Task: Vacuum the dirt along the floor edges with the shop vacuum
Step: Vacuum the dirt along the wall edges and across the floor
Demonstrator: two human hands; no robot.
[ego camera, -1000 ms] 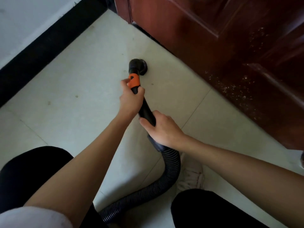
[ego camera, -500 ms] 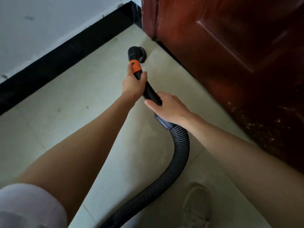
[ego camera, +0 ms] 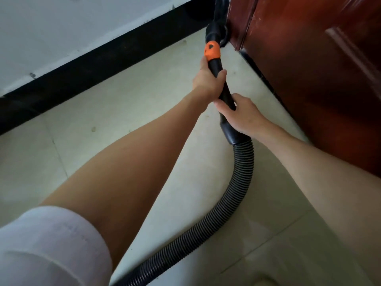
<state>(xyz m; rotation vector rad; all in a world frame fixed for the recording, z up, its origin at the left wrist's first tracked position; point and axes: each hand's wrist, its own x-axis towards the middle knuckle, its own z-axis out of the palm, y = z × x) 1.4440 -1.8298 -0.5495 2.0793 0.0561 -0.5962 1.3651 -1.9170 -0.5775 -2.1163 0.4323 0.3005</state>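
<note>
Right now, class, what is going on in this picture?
A person is vacuuming a floor edge with both hands on a black wand. The left hand grips it just below the orange collar; the right hand holds it lower, near where the ribbed hose joins. The nozzle is pushed into the corner where the black baseboard meets the wooden door. The hose trails back across the tiles towards the person.

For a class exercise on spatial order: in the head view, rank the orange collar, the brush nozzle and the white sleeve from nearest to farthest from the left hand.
1. Orange collar, just above the left hand on the wand.
2. Brush nozzle, further up, at the door corner.
3. White sleeve, bottom left.
</note>
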